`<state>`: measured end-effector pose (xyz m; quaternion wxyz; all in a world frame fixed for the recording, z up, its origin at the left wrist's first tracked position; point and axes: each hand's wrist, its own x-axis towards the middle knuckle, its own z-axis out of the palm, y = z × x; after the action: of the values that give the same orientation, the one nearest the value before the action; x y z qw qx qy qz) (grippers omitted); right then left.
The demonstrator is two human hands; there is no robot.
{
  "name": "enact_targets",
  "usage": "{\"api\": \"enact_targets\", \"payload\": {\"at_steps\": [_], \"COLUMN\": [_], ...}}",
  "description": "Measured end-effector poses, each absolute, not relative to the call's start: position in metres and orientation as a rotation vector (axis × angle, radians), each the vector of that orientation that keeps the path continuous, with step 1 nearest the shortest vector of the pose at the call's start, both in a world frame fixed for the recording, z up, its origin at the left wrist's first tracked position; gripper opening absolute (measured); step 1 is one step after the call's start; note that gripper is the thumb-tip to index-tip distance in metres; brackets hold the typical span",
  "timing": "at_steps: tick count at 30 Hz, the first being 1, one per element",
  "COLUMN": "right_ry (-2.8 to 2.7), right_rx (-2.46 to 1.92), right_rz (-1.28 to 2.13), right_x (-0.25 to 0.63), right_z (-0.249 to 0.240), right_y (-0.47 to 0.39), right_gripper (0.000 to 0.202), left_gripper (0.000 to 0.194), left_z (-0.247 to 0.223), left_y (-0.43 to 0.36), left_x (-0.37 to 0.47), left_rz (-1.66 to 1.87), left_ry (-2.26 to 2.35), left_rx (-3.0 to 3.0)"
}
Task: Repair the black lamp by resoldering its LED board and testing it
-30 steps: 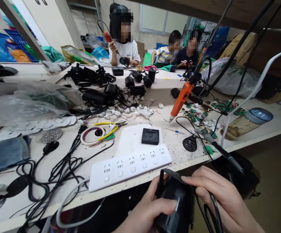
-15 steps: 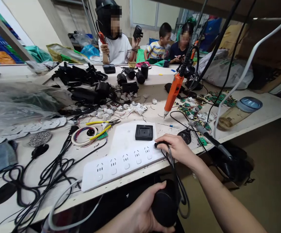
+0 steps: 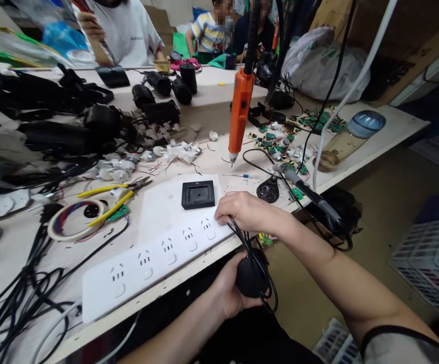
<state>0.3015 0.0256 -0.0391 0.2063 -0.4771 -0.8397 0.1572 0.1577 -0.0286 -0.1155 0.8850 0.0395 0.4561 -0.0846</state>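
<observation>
My left hand point(image 3: 227, 292), below the table's front edge, is wrapped round a rounded black device point(image 3: 249, 278). A looped black cord point(image 3: 272, 296) hangs over that device and runs up to my right hand point(image 3: 242, 211). The fingers of my right hand are closed at the right end of a white power strip point(image 3: 132, 275), round the plug at the cord's end. My fingers now cover the plug, so whether its pins sit in a socket cannot be seen. Just behind the strip lies a black rectangular tray-like block point(image 3: 198, 194).
An orange electric screwdriver point(image 3: 240, 111) hangs over the table. Yellow-handled pliers point(image 3: 115, 202) and a tape roll point(image 3: 66, 222) lie left. Circuit boards, a soldering iron point(image 3: 306, 189) and a jar point(image 3: 348, 139) are at right. Co-workers sit opposite.
The view has shifted down and right. My left hand has brought the black device up closer to the table edge and my right hand. The right fingers have pressed in against the strip's end.
</observation>
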Motion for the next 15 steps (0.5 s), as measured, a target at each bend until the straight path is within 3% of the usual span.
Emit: {"api": "enact_targets", "payload": {"at_steps": [15], "right_ry": [-2.294], "right_rx": [-1.491], "right_rz": [0.445], "right_x": [0.3066], "right_z": [-0.0374], "right_y": [0.0221], "right_gripper": [0.013], "left_gripper": [0.044], "left_z": [-0.1098], "left_y": [-0.0343], "left_x": [0.1575], "left_rz": [-0.156], "left_ry": [0.997], "left_rx": [0.065]}}
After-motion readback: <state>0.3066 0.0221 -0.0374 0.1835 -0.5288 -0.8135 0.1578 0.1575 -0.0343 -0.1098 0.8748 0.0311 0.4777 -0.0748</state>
